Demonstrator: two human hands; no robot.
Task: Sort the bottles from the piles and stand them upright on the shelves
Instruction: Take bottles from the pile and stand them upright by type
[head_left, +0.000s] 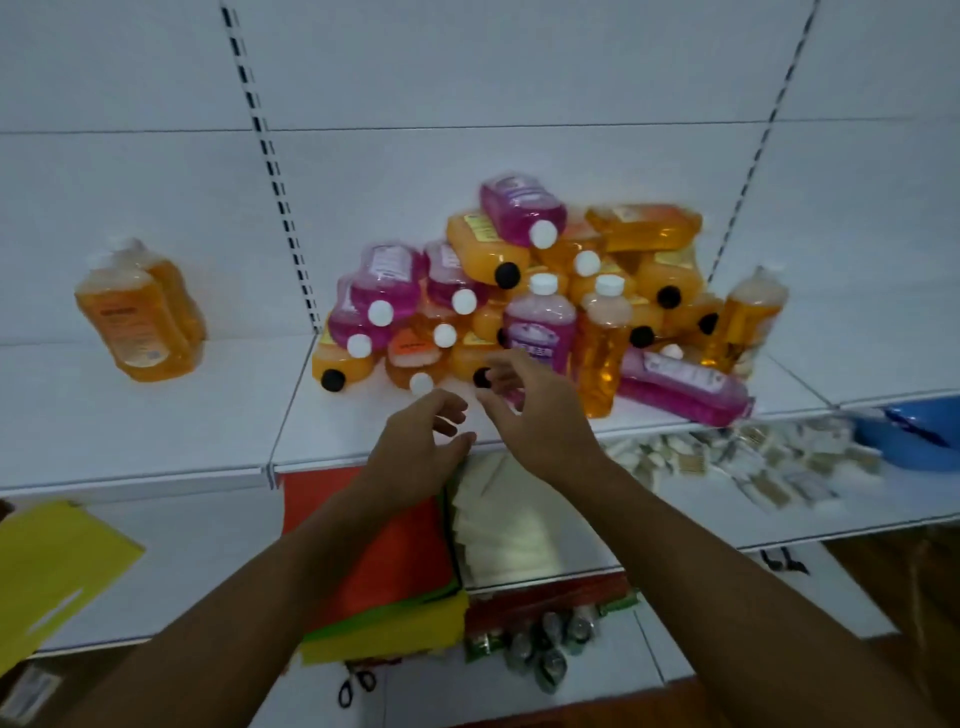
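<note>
A pile of orange and pink bottles (524, 291) lies heaped on the white shelf (156, 415), most on their sides with white or black caps facing me. A pink bottle (540, 322) and an orange bottle (602, 343) stand upright at the pile's front. Another pink bottle (680, 387) lies flat at the right. Two orange bottles (140, 312) stand upright at the shelf's left. My left hand (421, 447) hovers over the shelf's front edge, fingers loosely curled, holding nothing. My right hand (535, 410) reaches toward the front of the pile, fingers spread near a black cap, gripping nothing.
Below the shelf lie orange and yellow paper sheets (395, 551), a stack of white packets (514, 519), small wrapped items (753, 462) and a blue basin (914, 431). Scissors (356, 686) and foil packets (550, 649) lie on the lowest shelf.
</note>
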